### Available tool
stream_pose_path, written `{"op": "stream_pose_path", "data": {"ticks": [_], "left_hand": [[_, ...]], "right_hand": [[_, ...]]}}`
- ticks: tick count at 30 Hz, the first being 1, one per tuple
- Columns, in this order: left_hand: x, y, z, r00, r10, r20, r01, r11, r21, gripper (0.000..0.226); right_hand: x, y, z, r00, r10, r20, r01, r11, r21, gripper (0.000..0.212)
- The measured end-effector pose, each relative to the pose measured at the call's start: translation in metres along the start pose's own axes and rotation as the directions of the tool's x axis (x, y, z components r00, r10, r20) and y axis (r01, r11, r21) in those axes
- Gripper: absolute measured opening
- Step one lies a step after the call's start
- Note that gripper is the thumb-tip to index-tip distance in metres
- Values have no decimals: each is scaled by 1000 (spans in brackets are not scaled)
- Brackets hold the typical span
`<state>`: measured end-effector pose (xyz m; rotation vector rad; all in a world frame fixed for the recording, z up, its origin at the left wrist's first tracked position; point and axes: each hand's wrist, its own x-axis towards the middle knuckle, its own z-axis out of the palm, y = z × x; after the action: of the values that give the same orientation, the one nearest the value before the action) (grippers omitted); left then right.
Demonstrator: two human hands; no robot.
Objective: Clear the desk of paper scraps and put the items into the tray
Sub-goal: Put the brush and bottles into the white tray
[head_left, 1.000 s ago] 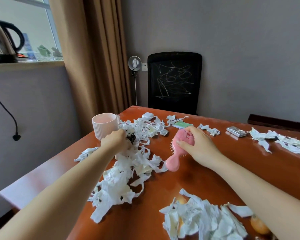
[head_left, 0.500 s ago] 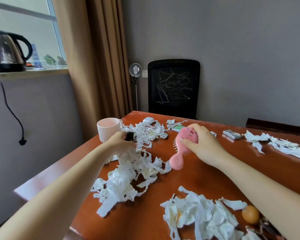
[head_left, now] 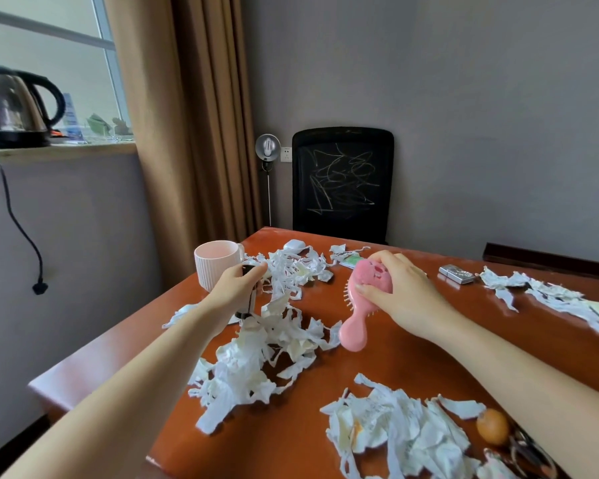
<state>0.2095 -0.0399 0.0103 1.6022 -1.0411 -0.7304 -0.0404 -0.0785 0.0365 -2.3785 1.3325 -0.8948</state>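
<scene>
My right hand (head_left: 400, 295) grips the head of a pink hairbrush (head_left: 360, 307), lifted off the red-brown desk (head_left: 377, 354) with its handle pointing down. My left hand (head_left: 237, 288) is closed around a small black-and-white stick-like object (head_left: 249, 299), raised above a big heap of white paper scraps (head_left: 260, 354). More scraps lie at the near edge (head_left: 402, 433), at the back (head_left: 298, 267) and at the right (head_left: 547, 295). No tray is in view.
A pink ribbed mug (head_left: 215, 262) stands at the desk's left edge. A silver lighter-like box (head_left: 457, 274), a green card (head_left: 351, 261), a white mouse-like item (head_left: 295, 244) and an orange ball (head_left: 492, 426) lie on the desk. A black chair (head_left: 342, 183) stands behind.
Both hands have risen from the desk: the left hand lifted the small dark object out of the scraps, and the right hand raised the pink hairbrush.
</scene>
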Motion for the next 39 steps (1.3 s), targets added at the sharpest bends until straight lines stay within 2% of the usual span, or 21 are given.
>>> {"op": "stream_pose_path", "data": {"ticks": [4,7,12,15,18,23,24,28,31,34,39], "left_hand": [[-5,10,-4,998,32,-58,-33,999,-21,13],[-16,21,-5,998,65,-8,-65,995,-75,18],[-43,45,4,984,165,66,-166,986,4,24],[-62,62,15,963,191,189,-199,980,23,19],[-84,81,30,900,240,364,-278,959,53,20],[-122,116,62,777,328,537,-456,882,120,54],[-129,121,70,751,349,561,-490,863,119,53],[-147,139,104,666,431,609,-633,759,154,24],[-156,152,130,618,462,636,-710,676,197,36],[-165,167,157,559,494,666,-747,649,146,42],[-176,185,214,504,542,672,-765,642,56,18]], "right_hand": [[-2,2,0,1000,6,3,-6,1000,7,50],[-5,4,-4,1000,13,1,-13,999,30,49],[-17,6,-24,1000,3,-25,-1,998,56,48],[-30,8,-44,999,-22,-49,23,999,34,46],[-46,13,-70,996,-39,-79,39,999,-1,46],[-79,27,-117,993,-44,-113,41,999,-31,42],[-84,31,-126,992,-39,-121,35,999,-31,42],[-108,51,-161,985,-24,-171,17,999,-45,39],[-127,71,-186,979,-9,-205,-6,997,-71,39],[-143,93,-211,973,17,-232,-43,993,-105,38],[-164,132,-256,956,60,-289,-122,972,-201,38]]}}
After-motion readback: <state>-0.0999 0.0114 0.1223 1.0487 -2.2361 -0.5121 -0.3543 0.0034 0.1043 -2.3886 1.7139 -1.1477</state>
